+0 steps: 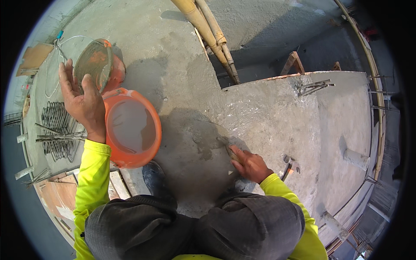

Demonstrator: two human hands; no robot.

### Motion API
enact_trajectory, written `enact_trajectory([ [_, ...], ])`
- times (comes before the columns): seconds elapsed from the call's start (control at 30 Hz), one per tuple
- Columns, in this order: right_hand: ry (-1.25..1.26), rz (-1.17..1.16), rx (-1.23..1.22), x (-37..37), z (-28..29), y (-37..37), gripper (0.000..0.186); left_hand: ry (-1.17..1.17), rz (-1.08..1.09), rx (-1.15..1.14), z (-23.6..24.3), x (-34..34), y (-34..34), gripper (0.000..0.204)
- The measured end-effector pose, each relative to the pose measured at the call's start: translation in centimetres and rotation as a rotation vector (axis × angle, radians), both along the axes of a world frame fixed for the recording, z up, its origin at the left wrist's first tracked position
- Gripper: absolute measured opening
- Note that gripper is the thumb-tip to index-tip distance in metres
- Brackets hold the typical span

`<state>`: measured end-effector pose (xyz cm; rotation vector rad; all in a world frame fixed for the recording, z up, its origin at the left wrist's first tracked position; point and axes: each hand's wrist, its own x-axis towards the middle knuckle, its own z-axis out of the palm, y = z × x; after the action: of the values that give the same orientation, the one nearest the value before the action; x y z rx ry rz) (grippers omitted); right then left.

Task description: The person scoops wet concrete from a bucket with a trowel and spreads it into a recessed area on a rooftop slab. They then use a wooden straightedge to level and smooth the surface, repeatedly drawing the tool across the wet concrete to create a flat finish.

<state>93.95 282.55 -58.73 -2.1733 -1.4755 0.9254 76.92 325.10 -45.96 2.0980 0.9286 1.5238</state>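
My left hand [84, 104] is raised at the left with its fingers apart and nothing in it. Just below and beside it stands an orange bucket [157, 123] holding cloudy grey water. Beyond that hand a second orange bucket [116, 74], its inside coated with grey cement, appears tipped over. My right hand [252, 167] is closed around the handle of a trowel [223, 141], low over the wet concrete floor [203, 167]. Cement and shadow make the trowel's blade hard to make out. A damp patch of grey cement [204, 149] lies left of the trowel.
A hammer-like tool [287, 169] lies right of my right hand. Bamboo poles [203, 26] stand by a floor opening [264, 60] ahead. Bent steel bars [56, 132] and wooden boards [58, 197] lie at the left. Rebar stubs [314, 88] stick up at the right, with pipes [357, 159] near the edge.
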Motion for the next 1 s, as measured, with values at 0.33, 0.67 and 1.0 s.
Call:
enact_trajectory([
  [0.33, 0.002, 0.395, -0.103, 1.9, 1.2, 4.5, 0.056, 0.016, 0.040, 0.043, 0.3, -0.7, 0.6, 0.062],
  [0.67, -0.128, 0.078, 0.061, 15.9, -1.1, 20.7, 0.052, 0.019, 0.027, -0.001, 0.2, -0.7, 0.5, 0.062],
  [1.0, 0.294, 0.135, -0.057, 9.9, 0.7, 18.3, 0.057, -0.017, 0.141, -0.057, -0.4, -2.9, 2.0, 0.065],
])
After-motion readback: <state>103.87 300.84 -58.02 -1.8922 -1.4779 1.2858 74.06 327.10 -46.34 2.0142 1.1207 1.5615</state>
